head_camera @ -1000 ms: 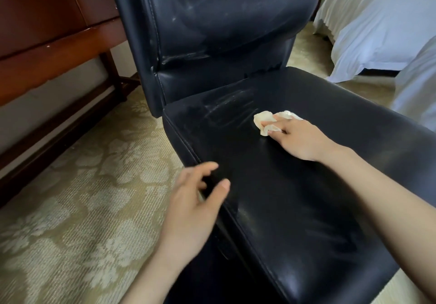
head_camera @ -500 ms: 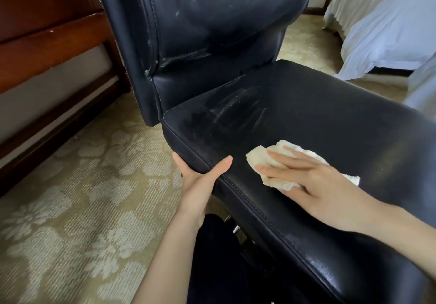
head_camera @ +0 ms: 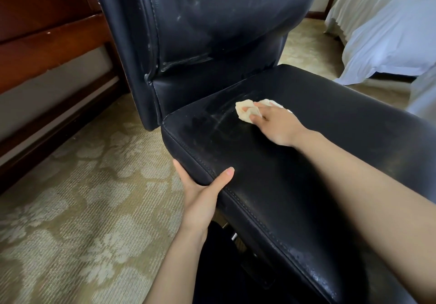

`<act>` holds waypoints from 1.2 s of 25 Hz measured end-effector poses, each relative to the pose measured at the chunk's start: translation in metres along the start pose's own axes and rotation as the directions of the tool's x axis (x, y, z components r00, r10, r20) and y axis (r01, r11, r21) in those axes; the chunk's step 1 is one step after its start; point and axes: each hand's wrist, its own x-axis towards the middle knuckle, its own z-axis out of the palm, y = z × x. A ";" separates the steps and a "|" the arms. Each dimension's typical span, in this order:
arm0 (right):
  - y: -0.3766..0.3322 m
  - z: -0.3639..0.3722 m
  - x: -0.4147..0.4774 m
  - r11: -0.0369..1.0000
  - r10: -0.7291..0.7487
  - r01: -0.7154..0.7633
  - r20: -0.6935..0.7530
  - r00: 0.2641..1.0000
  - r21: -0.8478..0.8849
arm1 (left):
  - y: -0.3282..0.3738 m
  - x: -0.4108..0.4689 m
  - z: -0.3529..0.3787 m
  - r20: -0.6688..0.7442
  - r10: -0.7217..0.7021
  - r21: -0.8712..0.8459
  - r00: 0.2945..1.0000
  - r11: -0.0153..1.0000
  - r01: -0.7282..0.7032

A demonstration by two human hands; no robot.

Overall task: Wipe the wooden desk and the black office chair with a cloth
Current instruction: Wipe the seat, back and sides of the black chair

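The black office chair [head_camera: 212, 32] fills the middle of the head view, its leather seat [head_camera: 318, 119] streaked with dust near the back. A crumpled cream cloth [head_camera: 244, 115] lies on the seat close to the backrest. My right hand [head_camera: 278, 124] presses it down with extended fingers, and some cloth bunches up behind them. My left hand [head_camera: 203, 190] grips the seat's left front edge, thumb on top and fingers hidden underneath. The wooden desk [head_camera: 47, 51] stands at the far left, only its side rails and lower frame showing.
A patterned beige carpet [head_camera: 70, 209] covers the floor left of the chair. A bed with white sheets [head_camera: 389, 32] stands at the back right, and more white bedding [head_camera: 424, 96] is at the right edge. The chair's base is in shadow under the seat.
My left hand came up from the air and gripped the seat edge. My right hand slid the cloth toward me, then back up the seat toward the backrest.
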 end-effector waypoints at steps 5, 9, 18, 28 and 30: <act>-0.005 0.004 -0.018 0.995 -0.068 0.069 0.009 0.998 -0.068 | -0.002 0.003 -0.004 -0.098 0.025 0.233 0.995 0.973 -0.002; -0.014 -0.003 -0.057 0.980 -0.199 0.199 0.005 0.980 0.009 | 0.010 0.003 -0.007 -0.117 0.216 0.639 0.970 0.763 -0.093; -0.023 -0.010 -0.125 0.880 -0.474 0.472 -0.033 0.880 -0.058 | 0.029 0.016 -0.018 0.119 0.317 0.988 0.941 0.054 -0.143; -0.005 -0.020 -0.016 0.992 -0.125 0.126 0.119 0.985 -0.003 | 0.033 0.014 -0.016 0.119 0.273 0.993 0.955 -0.035 -0.114; -0.003 -0.024 0.004 0.997 -0.078 0.079 0.125 0.989 -0.003 | 0.035 0.013 -0.015 0.125 0.260 0.992 0.958 -0.052 -0.115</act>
